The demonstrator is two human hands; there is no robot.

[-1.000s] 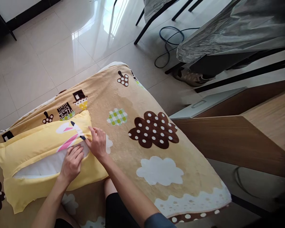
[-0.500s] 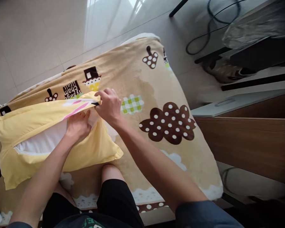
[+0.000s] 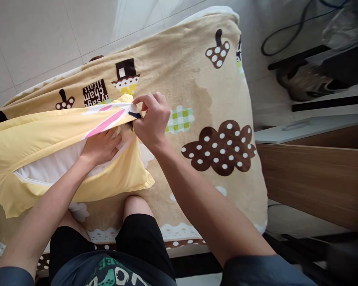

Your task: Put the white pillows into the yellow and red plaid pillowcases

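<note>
A yellow pillowcase (image 3: 44, 125) with pink and white print lies across my lap side of the bed, its long opening gaping. Inside the gap shows a white pillow (image 3: 52, 165). My left hand (image 3: 103, 146) reaches into the opening, fingers slightly apart against the white pillow, some fingertips partly shaded. At the right end of the case, my right hand (image 3: 152, 117) pinches the edge of the fabric between thumb and fingers and holds it raised.
Under the pillow a tan patterned blanket (image 3: 193, 87) covers the bed. A wooden cabinet (image 3: 310, 178) stands at the right. Beyond it a shoe (image 3: 304, 83) and a dark cable (image 3: 289, 31) are on the tiled floor (image 3: 41, 39).
My right hand has drawn the pillowcase edge further right and away from me. The left hand has shifted slightly, its fingers more spread. The camera view has also shifted.
</note>
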